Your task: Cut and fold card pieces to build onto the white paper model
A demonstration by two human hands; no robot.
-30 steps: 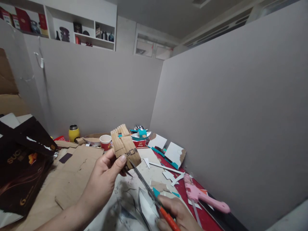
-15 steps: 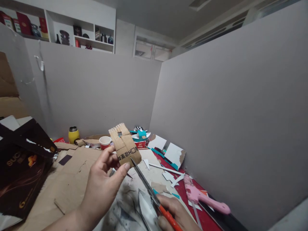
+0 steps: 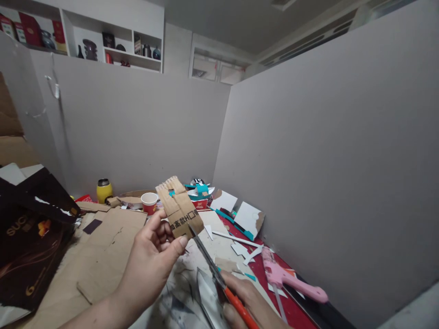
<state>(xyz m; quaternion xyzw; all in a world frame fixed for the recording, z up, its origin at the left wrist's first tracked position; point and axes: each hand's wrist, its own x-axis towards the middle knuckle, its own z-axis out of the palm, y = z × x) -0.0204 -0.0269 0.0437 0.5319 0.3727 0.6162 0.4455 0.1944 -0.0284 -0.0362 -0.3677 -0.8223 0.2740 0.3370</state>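
Observation:
Between the thumb and fingers of my left hand (image 3: 151, 256) is a piece of brown cardboard (image 3: 180, 205), tilted, with black printed characters, a ragged upper edge and a small hole near the top. My right hand (image 3: 247, 297) grips a pair of scissors (image 3: 209, 262) by the orange handles. Their blade tips lie against the lower part of the cardboard, close to my left thumb. Whether the blades have cut into it there, I cannot tell.
A pink glue gun (image 3: 291, 281) lies at the right among white paper scraps (image 3: 243, 251). Farther back stand a red-and-white paper cup (image 3: 149, 203) and a yellow bottle (image 3: 104, 192). A dark printed box (image 3: 30, 246) is at the left, beside flat cardboard (image 3: 103, 256). Grey partitions (image 3: 308, 137) enclose the table.
The cardboard and scissor tips have shifted very slightly to the right in the view. Both hands keep their grips.

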